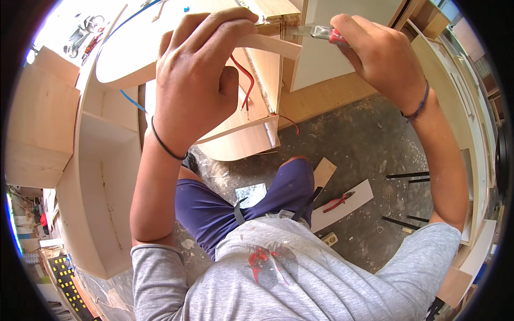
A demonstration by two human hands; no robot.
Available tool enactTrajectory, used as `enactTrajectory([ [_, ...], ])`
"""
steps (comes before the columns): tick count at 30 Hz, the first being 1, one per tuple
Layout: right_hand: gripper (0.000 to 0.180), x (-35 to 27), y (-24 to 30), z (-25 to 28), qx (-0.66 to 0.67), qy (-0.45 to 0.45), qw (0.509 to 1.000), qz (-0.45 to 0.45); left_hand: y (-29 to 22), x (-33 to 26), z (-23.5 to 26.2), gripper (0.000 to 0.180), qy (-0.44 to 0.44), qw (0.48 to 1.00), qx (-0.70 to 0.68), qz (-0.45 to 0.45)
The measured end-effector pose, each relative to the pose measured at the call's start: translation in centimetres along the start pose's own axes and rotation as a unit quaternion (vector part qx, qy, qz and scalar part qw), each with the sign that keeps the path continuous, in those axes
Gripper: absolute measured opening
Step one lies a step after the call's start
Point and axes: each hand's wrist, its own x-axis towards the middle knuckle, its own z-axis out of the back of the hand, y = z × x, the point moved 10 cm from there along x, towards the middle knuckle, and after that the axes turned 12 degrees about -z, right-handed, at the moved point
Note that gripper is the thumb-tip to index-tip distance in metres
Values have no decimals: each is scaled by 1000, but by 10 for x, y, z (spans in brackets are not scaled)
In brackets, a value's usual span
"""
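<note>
My left hand [195,80] is raised over the wooden furniture piece [266,80], its fingers bent around a thin wood-coloured strip [276,46]. The strip's free end sticks out to the right. My right hand [380,59] is closed on a utility knife [320,32] with a red and silver-grey handle. Its blade points left, close to the strip's end and the panel edges behind it; I cannot tell whether it touches them. Below my left hand, a red wire [249,80] hangs along the furniture piece.
Red-handled pliers [338,202] lie on a white board [356,199] on the stained concrete floor. Beside it is a power socket [330,238]. An open wooden cabinet [88,139] stands at left, and long panels [455,80] line the right. A blue cable [127,24] curves at far left.
</note>
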Motion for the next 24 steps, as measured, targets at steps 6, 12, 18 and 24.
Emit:
enactTrajectory([
  [6, 24, 2, -1, 1, 6, -2, 1000, 30, -2, 1, 1, 45, -3, 1000, 0, -4],
  [12, 23, 3, -2, 2, 29, -20, 999, 35, -1, 0, 0, 44, 0, 1000, 7, -4],
  [18, 24, 5, -4, -7, 24, -13, 999, 37, 3, -7, 0, 45, -4, 1000, -5, 24],
  [24, 21, 13, -8, -15, -34, -45, 995, 77, 6, -9, -8, 43, -7, 1000, -4, 30],
])
